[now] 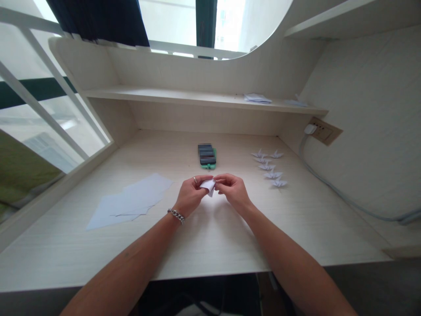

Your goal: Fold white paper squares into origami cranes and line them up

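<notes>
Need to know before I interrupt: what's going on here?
A person is handling a small folded paper at a desk, pinching it between the fingers of the left hand and right hand. It is partly hidden by the fingers, so its exact shape is hard to tell. Six folded paper figures stand to the right, and loose white sheets lie overlapping on the left.

Home-type rm: desk (213, 250) w/ shelf (184, 97), wall socket (326, 131), dk curtain (101, 22).
</notes>
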`<state>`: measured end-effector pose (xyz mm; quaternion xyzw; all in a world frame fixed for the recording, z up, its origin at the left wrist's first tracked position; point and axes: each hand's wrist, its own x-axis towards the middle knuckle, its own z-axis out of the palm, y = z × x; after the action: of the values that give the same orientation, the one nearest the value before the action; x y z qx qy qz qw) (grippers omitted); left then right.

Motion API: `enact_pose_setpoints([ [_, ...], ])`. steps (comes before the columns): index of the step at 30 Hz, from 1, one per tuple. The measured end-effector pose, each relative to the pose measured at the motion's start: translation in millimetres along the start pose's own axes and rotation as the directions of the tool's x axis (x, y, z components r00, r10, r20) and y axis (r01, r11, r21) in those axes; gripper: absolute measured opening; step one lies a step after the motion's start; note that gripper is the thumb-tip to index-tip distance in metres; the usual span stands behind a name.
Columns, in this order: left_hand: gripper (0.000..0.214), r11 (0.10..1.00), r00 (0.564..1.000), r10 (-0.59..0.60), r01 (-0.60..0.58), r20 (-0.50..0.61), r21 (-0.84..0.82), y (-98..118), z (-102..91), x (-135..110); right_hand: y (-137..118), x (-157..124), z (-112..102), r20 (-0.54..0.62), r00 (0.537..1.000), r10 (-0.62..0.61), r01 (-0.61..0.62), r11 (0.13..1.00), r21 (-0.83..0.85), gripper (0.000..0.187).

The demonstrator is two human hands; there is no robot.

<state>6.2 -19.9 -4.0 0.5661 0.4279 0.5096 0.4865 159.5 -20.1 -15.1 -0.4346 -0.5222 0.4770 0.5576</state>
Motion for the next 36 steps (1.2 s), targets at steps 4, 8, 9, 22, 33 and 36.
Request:
enact_pose_setpoints([
  [4,0.038,1.0,1.0,-0.016,0.016,0.02,0.008,-1,-2.5,1,6,2,-2,0.033,0.996,-0.078,0.08,0.995,-0.064,0.017],
  [8,0.038,0.997,0.998,-0.029,0.033,0.055,-0.064,1,-2.8,0,6,3,-4,0.041,0.995,-0.091,0.095,0.99,-0.108,0.021],
  [9,0.038,0.996,0.997,-0.03,0.035,0.066,-0.079,2,-2.5,-1,6,3,-5,0.036,0.994,-0.108,0.112,0.985,-0.133,0.021],
  [22,0.027,0.99,0.973,-0.144,0.142,0.179,0.024,-8,-3.1,2,0,-2,-3,0.104,0.935,-0.338,0.353,0.872,-0.34,0.008],
  [33,0.028,0.99,0.981,-0.126,0.115,0.144,0.088,-4,-2.5,0,-1,1,-3,0.07,0.967,-0.243,0.251,0.957,-0.145,0.019],
  [36,0.03,0.997,0.996,-0.076,0.076,0.044,0.013,-1,-2.1,0,-1,3,-5,0.018,0.983,-0.185,0.186,0.978,-0.097,0.025],
])
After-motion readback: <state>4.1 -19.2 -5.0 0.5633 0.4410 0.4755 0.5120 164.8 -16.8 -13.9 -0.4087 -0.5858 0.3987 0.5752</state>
